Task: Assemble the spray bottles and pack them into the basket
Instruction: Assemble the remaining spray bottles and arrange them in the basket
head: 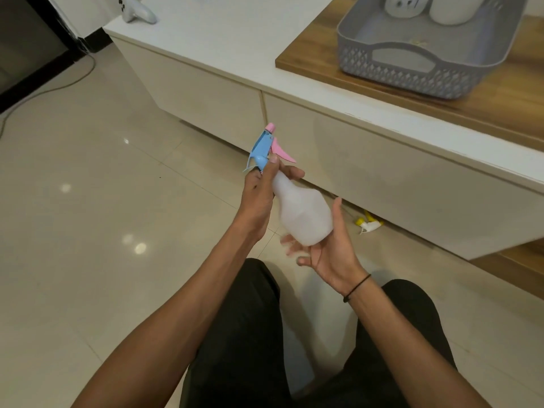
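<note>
Currently, head view only. Spray bottle [304, 216], translucent white, is held in the air over the floor [88, 187], in front of the person's knees, tilted with its neck up and to the left. Blue and pink trigger head [265, 148] sits on the neck; whether the collar is fully threaded cannot be told, as fingers cover it.

Risks, as judgement: if the head is only partly screwed on or cross-threaded, it may come loose when the bottle is laid in the basket [418, 45]. The bottle's lower end is only lightly supported, so a twist at the neck could let it slip and fall to the floor. The basket sits on a wooden board [500, 92] on the counter [235, 39], well apart from the hands and higher, so the carry calls for a firmer hold. White containers already stand at the basket's far end and could be knocked. A yellow and white trigger head [368, 223] lies on the floor near the counter's base and could be overlooked.

Left hand [259, 192]: closed around the bottle's neck at the collar, thumb up against the trigger head. Right hand [329, 248]: mostly open, palm up, fingers spread, cradling the bottle's base from below; thumb rests along its side, no firm clasp.
</note>
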